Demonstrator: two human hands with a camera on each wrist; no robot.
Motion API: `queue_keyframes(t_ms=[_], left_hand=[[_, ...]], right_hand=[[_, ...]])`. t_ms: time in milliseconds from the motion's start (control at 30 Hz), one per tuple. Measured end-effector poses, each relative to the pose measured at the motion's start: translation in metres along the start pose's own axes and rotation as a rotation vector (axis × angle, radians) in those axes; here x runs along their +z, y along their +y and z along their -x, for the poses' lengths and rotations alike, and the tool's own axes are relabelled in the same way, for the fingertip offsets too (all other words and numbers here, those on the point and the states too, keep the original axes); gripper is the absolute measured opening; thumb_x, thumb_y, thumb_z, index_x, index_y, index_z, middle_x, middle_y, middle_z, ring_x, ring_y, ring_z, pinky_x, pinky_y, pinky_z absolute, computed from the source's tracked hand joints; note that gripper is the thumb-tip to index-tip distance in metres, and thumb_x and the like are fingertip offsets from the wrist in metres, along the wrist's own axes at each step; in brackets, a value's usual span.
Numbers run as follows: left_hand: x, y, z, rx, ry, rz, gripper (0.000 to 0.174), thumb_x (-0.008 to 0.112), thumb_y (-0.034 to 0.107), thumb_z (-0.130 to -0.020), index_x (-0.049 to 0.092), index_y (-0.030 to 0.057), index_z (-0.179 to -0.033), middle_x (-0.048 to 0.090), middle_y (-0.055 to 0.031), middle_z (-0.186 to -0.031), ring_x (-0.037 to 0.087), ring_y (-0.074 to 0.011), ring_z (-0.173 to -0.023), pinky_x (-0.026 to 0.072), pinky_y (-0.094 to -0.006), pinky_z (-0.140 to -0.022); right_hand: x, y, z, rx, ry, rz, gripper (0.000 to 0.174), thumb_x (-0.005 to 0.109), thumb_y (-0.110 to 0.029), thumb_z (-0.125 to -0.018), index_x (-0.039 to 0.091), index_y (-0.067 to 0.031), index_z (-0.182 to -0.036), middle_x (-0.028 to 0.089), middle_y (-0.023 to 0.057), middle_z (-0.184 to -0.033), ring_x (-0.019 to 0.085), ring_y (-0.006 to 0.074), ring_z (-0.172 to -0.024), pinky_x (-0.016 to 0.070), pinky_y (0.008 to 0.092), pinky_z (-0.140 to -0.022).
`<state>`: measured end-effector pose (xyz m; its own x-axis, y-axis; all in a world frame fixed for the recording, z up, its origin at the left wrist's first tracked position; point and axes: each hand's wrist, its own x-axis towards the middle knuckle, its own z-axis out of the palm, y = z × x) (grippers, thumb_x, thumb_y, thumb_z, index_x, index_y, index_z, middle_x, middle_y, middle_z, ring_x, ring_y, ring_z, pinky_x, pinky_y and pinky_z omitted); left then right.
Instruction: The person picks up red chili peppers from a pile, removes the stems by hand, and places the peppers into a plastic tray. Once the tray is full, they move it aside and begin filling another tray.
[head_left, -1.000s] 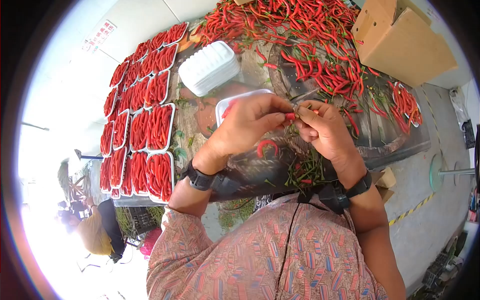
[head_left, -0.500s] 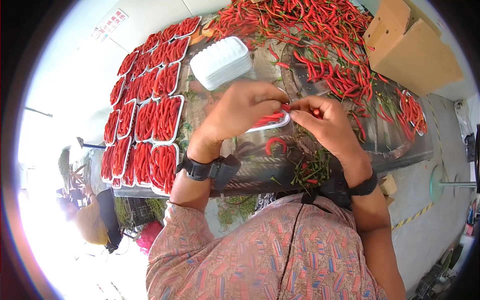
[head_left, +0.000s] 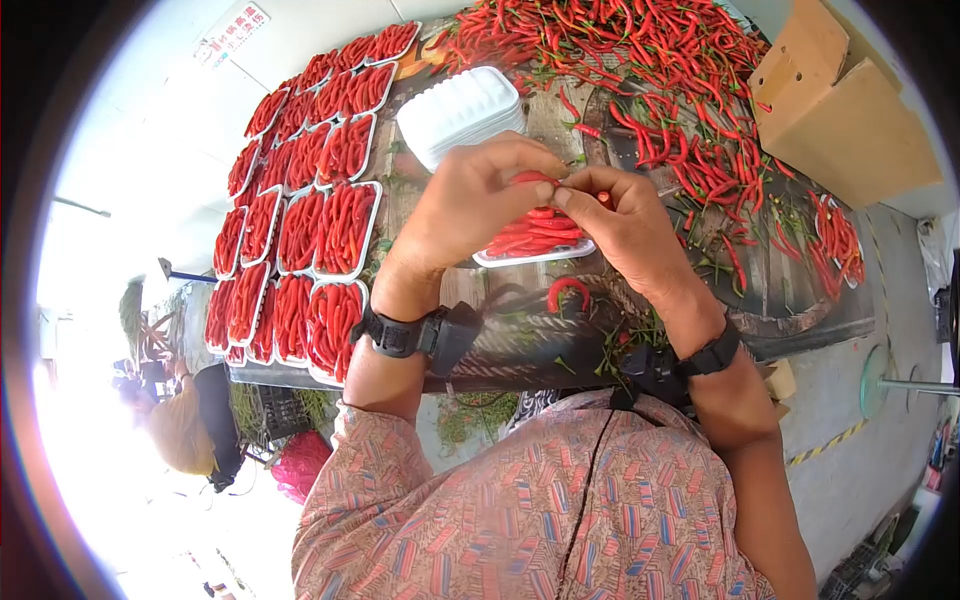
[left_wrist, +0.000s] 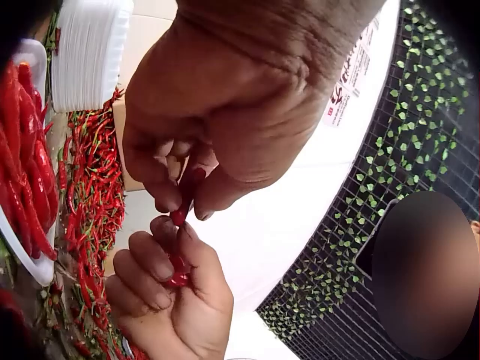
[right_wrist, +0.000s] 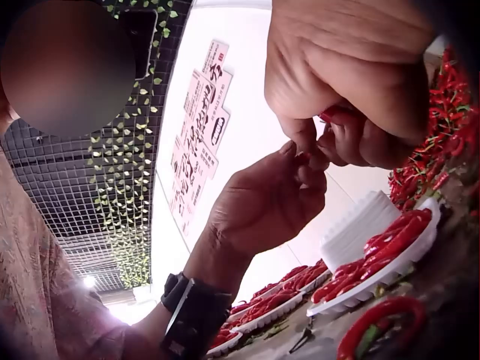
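Over a white tray (head_left: 540, 262) of red chilies, both hands are close together. My left hand (head_left: 475, 200) pinches a red chili (head_left: 530, 178) between thumb and fingers. My right hand (head_left: 630, 225) meets it at the chili's end, thumb and forefinger tips right there. Another chili (left_wrist: 180, 271) shows red in the curled fingers of the right hand in the left wrist view. The tray's far part is hidden behind the hands. A curved red chili (head_left: 568, 292) lies on the table just in front of the tray.
Filled chili trays (head_left: 340, 230) stand in rows at the left. Behind the hands is a stack of white trays (head_left: 460, 115). A large heap of chilies (head_left: 640, 50) covers the back right, beside a cardboard box (head_left: 850, 110). Green stems (head_left: 625, 340) lie near the front edge.
The joined hands have moved left and away from the body, now over the tray. More of the tray's chilies show below them. The head view has shifted slightly.
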<state>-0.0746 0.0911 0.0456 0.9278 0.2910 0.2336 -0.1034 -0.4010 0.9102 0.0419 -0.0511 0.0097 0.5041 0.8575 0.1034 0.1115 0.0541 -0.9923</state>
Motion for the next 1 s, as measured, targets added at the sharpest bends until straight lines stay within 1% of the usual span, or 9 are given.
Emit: queue_keyframes(t_ms=[33,100,233,367,533,600,767,900,1000], left_hand=[[-0.002,0.000,0.000,0.002,-0.009,-0.027,0.016,0.062,0.001,-0.084,0.066,-0.0012,-0.100,0.064,-0.0015,-0.092,0.058,-0.0076,-0.084,0.0465,-0.0223,-0.078],[-0.003,0.000,0.000,0.002,-0.019,-0.054,0.017,0.062,0.001,-0.084,0.066,-0.0011,-0.100,0.064,-0.0014,-0.093,0.058,-0.0073,-0.084,0.0466,-0.0222,-0.077],[0.003,0.001,0.000,-0.097,0.020,-0.041,0.022,0.062,0.001,-0.084,0.064,-0.0008,-0.106,0.065,-0.0029,-0.093,0.058,-0.0062,-0.080,0.0466,-0.0207,-0.073],[0.002,0.001,0.001,-0.138,0.008,0.214,0.025,0.062,0.001,-0.085,0.061,-0.0017,-0.109,0.066,-0.0039,-0.091,0.058,-0.0054,-0.080,0.0469,-0.0193,-0.073],[0.002,-0.006,0.000,-0.126,0.018,0.223,0.020,0.061,0.005,-0.085,0.063,-0.0038,-0.103,0.067,-0.0059,-0.091,0.061,-0.0098,-0.081,0.0496,-0.0236,-0.074],[0.000,-0.007,0.000,-0.132,0.043,0.165,0.019,0.061,0.005,-0.084,0.063,-0.0034,-0.101,0.067,-0.0053,-0.089,0.060,-0.0087,-0.079,0.0494,-0.0240,-0.072],[-0.014,-0.009,0.003,-0.052,0.026,-0.511,0.018,0.060,0.000,-0.080,0.063,-0.0007,-0.099,0.064,-0.0058,-0.083,0.056,-0.0104,-0.071,0.0460,-0.0264,-0.067],[-0.018,-0.033,0.003,0.102,-0.003,-0.596,0.016,0.061,0.000,-0.076,0.062,-0.0008,-0.092,0.062,-0.0101,-0.080,0.058,-0.0161,-0.069,0.0465,-0.0296,-0.066],[-0.014,-0.035,0.002,0.092,-0.002,-0.681,0.009,0.061,0.002,-0.075,0.061,-0.0004,-0.084,0.060,-0.0121,-0.080,0.060,-0.0221,-0.070,0.0472,-0.0321,-0.066]], right_hand=[[0.002,0.000,0.000,0.000,-0.002,-0.001,0.025,0.064,-0.021,-0.083,0.068,0.0019,-0.093,0.064,0.0041,-0.075,0.056,0.0083,-0.071,0.0437,0.0250,-0.062],[0.006,0.001,0.001,-0.046,0.047,-0.097,0.017,0.065,-0.016,-0.088,0.065,-0.0008,-0.095,0.051,-0.0085,-0.071,0.041,0.0000,-0.065,0.0321,0.0164,-0.057],[0.005,0.008,-0.001,-0.056,0.025,-0.114,0.018,0.066,-0.016,-0.087,0.063,-0.0011,-0.098,0.050,-0.0080,-0.071,0.040,-0.0003,-0.062,0.0305,0.0165,-0.053],[0.001,0.001,0.000,0.115,-0.048,-0.351,0.015,0.062,-0.016,-0.089,0.062,-0.0028,-0.096,0.049,-0.0063,-0.069,0.035,0.0007,-0.054,0.0264,0.0177,-0.047],[-0.001,0.007,0.000,0.194,-0.135,-0.475,0.015,0.059,-0.017,-0.090,0.061,-0.0032,-0.096,0.047,-0.0055,-0.067,0.033,0.0016,-0.051,0.0253,0.0178,-0.047],[0.002,0.006,0.000,0.171,-0.096,-0.359,0.013,0.060,-0.014,-0.089,0.062,-0.0028,-0.095,0.050,-0.0049,-0.068,0.036,0.0010,-0.053,0.0282,0.0182,-0.048],[-0.006,0.018,0.008,0.043,-0.049,0.060,0.012,0.064,-0.011,-0.085,0.065,-0.0001,-0.090,0.056,-0.0037,-0.073,0.045,0.0019,-0.063,0.0363,0.0204,-0.054],[-0.013,0.014,0.019,0.169,-0.100,0.303,0.014,0.067,-0.011,-0.081,0.066,0.0011,-0.088,0.060,-0.0015,-0.074,0.049,0.0045,-0.067,0.0417,0.0230,-0.060],[-0.011,0.019,0.025,0.058,-0.100,0.417,0.014,0.068,-0.011,-0.079,0.066,-0.0003,-0.088,0.061,0.0010,-0.071,0.052,0.0069,-0.064,0.0430,0.0246,-0.059]])
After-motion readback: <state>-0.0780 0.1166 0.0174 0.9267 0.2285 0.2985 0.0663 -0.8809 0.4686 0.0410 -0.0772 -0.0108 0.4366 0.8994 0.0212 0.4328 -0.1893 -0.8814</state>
